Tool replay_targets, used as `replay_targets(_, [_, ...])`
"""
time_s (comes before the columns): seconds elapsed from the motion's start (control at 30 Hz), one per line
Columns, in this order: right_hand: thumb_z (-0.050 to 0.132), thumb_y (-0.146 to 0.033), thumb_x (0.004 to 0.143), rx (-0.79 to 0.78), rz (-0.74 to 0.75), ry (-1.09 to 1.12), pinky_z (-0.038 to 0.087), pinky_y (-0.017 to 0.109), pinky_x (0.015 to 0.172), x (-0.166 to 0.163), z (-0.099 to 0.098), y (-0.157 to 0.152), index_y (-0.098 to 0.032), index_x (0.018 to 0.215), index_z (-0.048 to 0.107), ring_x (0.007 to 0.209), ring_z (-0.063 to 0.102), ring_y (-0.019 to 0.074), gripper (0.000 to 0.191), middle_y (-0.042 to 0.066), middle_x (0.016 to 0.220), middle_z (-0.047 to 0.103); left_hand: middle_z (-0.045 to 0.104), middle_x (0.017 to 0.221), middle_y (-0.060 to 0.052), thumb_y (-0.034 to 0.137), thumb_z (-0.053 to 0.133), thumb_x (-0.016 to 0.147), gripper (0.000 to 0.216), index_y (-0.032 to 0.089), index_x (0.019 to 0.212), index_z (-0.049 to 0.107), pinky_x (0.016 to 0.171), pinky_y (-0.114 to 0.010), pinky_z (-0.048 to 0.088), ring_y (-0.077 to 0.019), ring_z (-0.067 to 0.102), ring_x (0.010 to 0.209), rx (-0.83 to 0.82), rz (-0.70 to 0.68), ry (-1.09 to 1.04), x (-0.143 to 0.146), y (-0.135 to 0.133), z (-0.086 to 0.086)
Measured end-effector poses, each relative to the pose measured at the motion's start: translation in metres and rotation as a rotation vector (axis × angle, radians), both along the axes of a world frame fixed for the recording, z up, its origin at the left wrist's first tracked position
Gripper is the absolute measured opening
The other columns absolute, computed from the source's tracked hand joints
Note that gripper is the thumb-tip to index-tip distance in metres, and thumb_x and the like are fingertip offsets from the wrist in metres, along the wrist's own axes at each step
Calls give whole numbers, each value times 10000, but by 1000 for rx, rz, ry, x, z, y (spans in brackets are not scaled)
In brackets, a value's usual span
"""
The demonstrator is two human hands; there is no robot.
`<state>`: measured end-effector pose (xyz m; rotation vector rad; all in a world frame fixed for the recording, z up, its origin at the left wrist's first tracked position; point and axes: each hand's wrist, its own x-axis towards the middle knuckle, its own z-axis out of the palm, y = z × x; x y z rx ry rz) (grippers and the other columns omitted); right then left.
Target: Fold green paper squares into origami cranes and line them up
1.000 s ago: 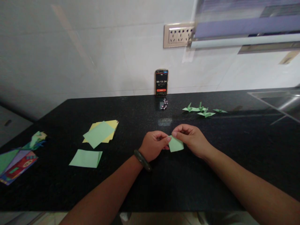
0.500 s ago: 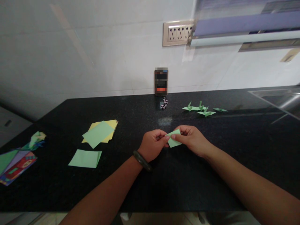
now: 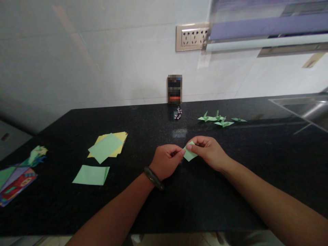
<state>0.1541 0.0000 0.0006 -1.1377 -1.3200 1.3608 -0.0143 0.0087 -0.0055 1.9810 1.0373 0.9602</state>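
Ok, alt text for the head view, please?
A person's left hand and right hand pinch a small green paper over a black countertop. Folded green figures sit beyond, to the right; paper sheets lie left.

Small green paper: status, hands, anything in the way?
Left hand and right hand both pinching small green paper. Right thumb covers part of it. Green folded birds farther back, apart from hands.

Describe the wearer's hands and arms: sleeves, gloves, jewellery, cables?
Left hand: ungloved, with a dark, smooth, rounded bangle behind it. Right hand: ungloved, no bangle. Forearms: no sleeves in view; no cables or markings visible.
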Motion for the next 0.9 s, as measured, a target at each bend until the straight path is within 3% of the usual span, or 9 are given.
replay_targets(0.17, [668,-364,671,-20,-53,28,403,221,521,-1,1,-1,-141,687,648,517,511,88,225,-5,590,604,607,546,-5,294,524,787,251,144,622,638,509,-198,398,-93,534,516,93,17,39,0,-2,3])
replay_targets(0.43, [613,-357,717,-20,-64,14,376,216,480,-1,1,-1,-145,682,649,482,490,86,218,-11,558,584,606,547,-4,279,526,783,243,146,610,632,518,-199,402,-94,538,522,75,19,24,0,-5,6])
replay_targets(0.67, [539,-439,763,-127,-34,163,405,241,502,1,0,2,-148,650,608,478,504,102,319,-1,544,576,589,529,-2,282,533,774,241,137,604,623,494,-197,400,-93,528,498,-49,28,-40,0,-5,7])
replay_targets(0.9, [661,-395,666,4,-28,-50,384,230,516,2,4,-1,-143,631,600,510,489,91,261,-12,564,577,560,519,11,278,538,747,191,136,631,594,452,-190,373,-86,495,473,-162,70,-69,2,-2,1])
